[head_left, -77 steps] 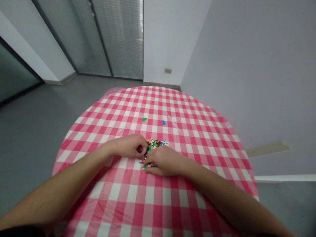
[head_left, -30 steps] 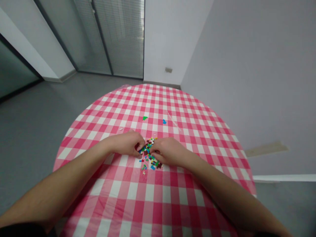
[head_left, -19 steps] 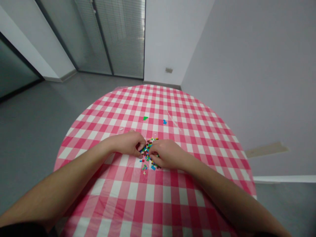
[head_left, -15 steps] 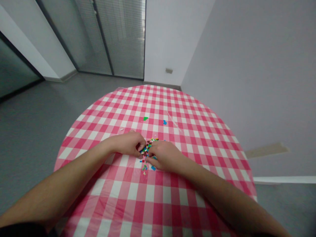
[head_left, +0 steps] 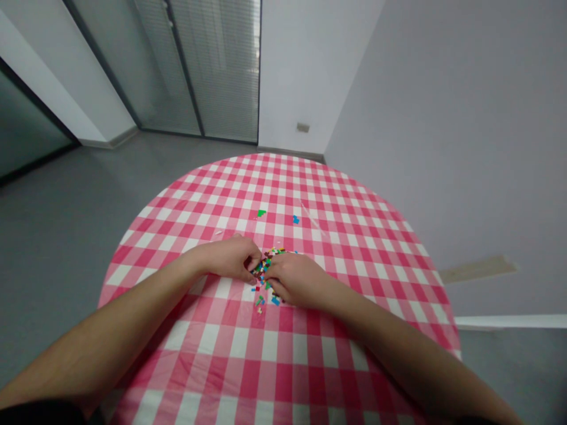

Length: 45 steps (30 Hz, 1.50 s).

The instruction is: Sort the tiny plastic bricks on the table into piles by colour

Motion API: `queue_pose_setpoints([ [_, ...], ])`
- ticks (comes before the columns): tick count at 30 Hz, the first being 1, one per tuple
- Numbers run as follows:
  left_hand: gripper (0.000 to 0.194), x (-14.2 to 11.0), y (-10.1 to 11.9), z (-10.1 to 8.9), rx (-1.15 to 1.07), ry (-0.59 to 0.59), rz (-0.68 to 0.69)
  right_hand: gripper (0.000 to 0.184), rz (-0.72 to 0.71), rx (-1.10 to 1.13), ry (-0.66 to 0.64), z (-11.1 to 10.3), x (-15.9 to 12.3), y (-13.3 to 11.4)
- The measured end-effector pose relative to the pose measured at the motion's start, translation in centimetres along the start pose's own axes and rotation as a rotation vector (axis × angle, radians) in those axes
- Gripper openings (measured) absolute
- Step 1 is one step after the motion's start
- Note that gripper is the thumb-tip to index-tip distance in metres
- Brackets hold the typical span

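A small heap of tiny coloured building bricks (head_left: 260,271) lies on the checked tablecloth between my hands. At its left edge is my left hand (head_left: 233,258), with fingers curled and a gap between thumb and fingertips; nothing shows in that gap. My right hand (head_left: 299,279) covers the right side of the heap, palm down. Its fingers are bent and drawn together among the bricks, and whatever they pinch is hidden. Just in front of the heap are a blue brick (head_left: 275,301) and a few loose small pieces (head_left: 260,301).
Farther back on the round table lie a green piece (head_left: 261,213), a blue piece (head_left: 296,219) and a small white piece (head_left: 218,232). The red-and-white tablecloth (head_left: 248,366) has some creases. A wall (head_left: 478,147) stands close on the right; glass panels (head_left: 217,71) are behind.
My right thumb, stretched toward the bricks before, is now drawn in against the fingers, uncovering more bricks beneath. The left hand has hardly moved.
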<state>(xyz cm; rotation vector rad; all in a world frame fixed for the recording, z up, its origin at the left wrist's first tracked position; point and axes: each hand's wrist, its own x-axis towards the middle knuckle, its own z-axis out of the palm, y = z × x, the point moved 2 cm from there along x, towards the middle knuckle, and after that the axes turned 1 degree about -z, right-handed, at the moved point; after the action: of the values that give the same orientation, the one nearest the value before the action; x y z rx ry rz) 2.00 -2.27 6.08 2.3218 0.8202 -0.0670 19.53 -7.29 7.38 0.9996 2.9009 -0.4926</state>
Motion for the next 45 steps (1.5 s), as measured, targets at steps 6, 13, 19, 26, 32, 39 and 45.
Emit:
queue_pose_setpoints([
  [6,0.026,0.0,-0.2,0.1,-0.006,0.016,0.026,0.016,0.008,-0.004,-0.031,-0.3,-0.3,-0.2],
  [13,0.026,0.0,-0.1,0.1,-0.009,0.005,0.009,0.014,0.015,0.007,-0.027,-0.2,-0.1,-0.1],
  [19,0.024,0.0,-0.3,0.2,-0.008,0.02,0.022,0.013,0.039,-0.018,0.039,0.5,0.2,-0.4],
  [26,0.025,0.0,-0.1,0.0,-0.013,-0.004,0.014,0.013,0.019,0.078,0.084,-1.2,-0.7,1.4],
  [32,0.025,0.0,-0.2,0.0,-0.011,0.002,0.004,0.015,0.019,0.182,0.187,-2.6,-1.8,3.9],
  [39,0.025,-0.2,0.0,-0.1,-0.005,0.003,0.003,0.017,0.092,0.127,0.217,-3.0,-1.5,6.1],
  [45,0.026,-0.1,-0.4,0.1,-0.025,-0.008,0.012,0.022,0.248,0.019,0.321,-3.3,4.0,8.7],
])
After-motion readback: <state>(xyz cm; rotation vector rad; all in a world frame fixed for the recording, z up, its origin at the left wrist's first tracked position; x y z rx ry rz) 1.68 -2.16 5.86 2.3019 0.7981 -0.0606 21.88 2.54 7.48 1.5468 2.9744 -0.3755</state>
